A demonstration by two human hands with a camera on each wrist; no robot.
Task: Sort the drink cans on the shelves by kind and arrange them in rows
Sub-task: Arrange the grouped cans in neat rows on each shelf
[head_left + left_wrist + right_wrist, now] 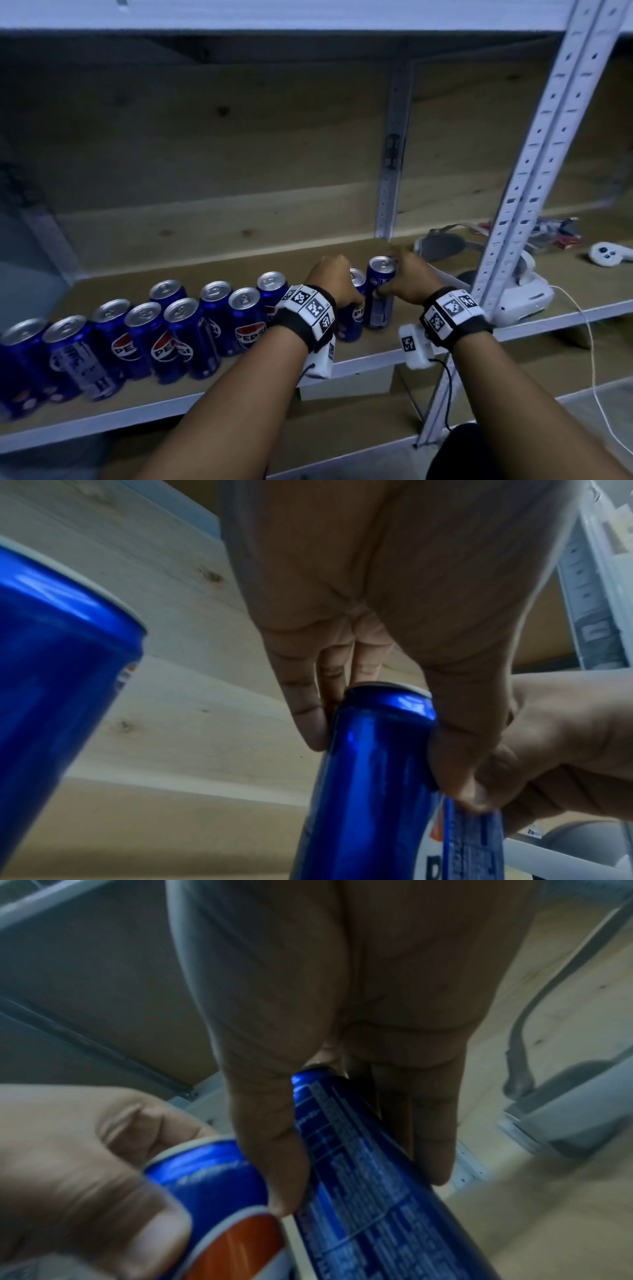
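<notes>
Several blue Pepsi cans [178,332] stand in two loose rows along the wooden shelf [239,253], from the far left to the middle. At the right end of the rows, my left hand [342,294] grips the top of one upright can [356,313] from above. Right beside it, my right hand [394,277] grips a second can [378,301], its ingredients panel facing me. In the left wrist view the fingers [308,723] and thumb clamp the can [369,818] below its rim. The right wrist view shows my right hand [359,1185] pinching its can [377,1231].
A white headset [520,291] with a cable [589,342] lies on the shelf just right of my hands, behind a white perforated upright [534,164]. A white controller [606,255] and small items lie farther right. Another shelf board sits close overhead.
</notes>
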